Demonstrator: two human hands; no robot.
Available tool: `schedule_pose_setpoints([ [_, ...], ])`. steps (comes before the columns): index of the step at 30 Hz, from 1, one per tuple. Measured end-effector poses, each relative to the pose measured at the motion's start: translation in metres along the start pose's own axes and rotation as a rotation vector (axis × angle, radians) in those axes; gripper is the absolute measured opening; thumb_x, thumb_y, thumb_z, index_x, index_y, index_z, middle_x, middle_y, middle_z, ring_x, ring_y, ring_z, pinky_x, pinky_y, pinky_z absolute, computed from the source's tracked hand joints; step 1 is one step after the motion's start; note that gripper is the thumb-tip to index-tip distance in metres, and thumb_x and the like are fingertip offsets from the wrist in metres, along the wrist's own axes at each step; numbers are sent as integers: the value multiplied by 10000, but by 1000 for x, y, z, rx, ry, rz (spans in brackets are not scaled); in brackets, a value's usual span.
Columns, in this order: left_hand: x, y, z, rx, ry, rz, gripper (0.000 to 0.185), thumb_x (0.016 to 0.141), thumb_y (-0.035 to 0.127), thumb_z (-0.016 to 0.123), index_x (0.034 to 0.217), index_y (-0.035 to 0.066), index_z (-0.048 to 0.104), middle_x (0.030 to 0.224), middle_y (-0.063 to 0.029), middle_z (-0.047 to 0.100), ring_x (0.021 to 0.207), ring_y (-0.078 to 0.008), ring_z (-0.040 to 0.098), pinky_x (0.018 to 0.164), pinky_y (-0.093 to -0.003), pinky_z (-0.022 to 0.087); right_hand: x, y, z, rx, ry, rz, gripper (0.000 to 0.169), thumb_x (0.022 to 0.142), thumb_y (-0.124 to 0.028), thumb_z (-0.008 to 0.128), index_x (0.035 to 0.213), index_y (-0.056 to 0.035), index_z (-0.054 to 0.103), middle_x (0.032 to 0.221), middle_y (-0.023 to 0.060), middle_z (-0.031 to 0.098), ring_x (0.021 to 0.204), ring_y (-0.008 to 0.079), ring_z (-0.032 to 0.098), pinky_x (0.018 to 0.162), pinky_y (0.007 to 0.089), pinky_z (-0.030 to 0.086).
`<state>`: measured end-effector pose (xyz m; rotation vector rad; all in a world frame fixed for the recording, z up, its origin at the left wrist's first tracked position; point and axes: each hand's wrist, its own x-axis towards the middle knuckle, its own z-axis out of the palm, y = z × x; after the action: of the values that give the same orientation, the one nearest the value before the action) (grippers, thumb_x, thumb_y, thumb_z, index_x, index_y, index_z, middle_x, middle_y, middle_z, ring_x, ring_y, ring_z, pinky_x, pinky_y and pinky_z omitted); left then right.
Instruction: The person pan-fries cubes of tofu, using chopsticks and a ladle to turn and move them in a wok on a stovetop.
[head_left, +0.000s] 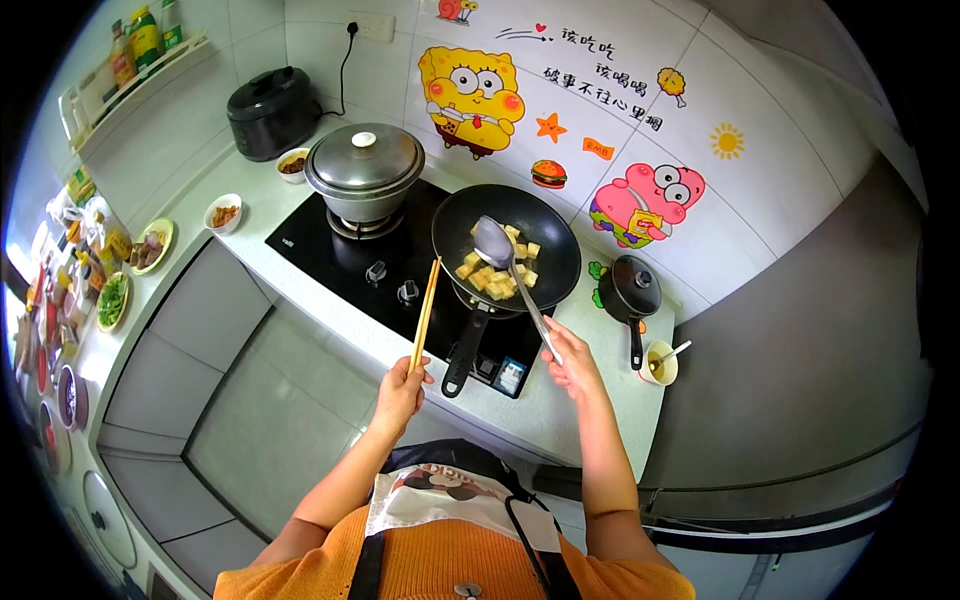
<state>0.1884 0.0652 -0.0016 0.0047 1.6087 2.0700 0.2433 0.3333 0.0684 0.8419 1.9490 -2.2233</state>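
My left hand (403, 394) grips a pair of wooden chopsticks (426, 319) near their lower ends, and their tips reach the near left rim of a black frying pan (551, 225). In my right hand (576, 360) is the handle of a metal cooking ladle or spatula (495, 241). Its head hangs over the pan and hides part of the food. Golden cubes that look like tofu (495, 281) lie in the pan, mostly on the near side. The pan rests on the right burner, and its black handle (470, 349) points towards me between my hands.
A lidded metal pot (365, 169) stands on the left burner of the black gas hob (315, 240). Right of the hob are a small lidded saucepan (630, 289) and a cup with a spoon (660, 364). Food bowls (223, 214) and a black rice cooker (271, 112) stand left.
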Motion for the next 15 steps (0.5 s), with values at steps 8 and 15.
schedule_pose_setpoints([
  [8, 2, 0, -3, -6, -6, 0, 228, 916, 156, 417, 1081, 17, 489, 758, -27, 534, 399, -52, 359, 335, -194, 267, -2, -7, 6, -41, 43, -3, 410, 912, -252, 461, 1313, -178, 410, 673, 11, 482, 421, 31, 290, 373, 181, 212],
  [15, 5, -1, -6, -8, -2, -3, 222, 917, 157, 420, 1073, 20, 496, 751, -24, 534, 400, -51, 359, 335, -192, 266, -7, -7, -8, -90, -29, 12, 395, 911, -247, 466, 1299, -184, 435, 665, 2, 479, 422, 31, 297, 369, 179, 216],
])
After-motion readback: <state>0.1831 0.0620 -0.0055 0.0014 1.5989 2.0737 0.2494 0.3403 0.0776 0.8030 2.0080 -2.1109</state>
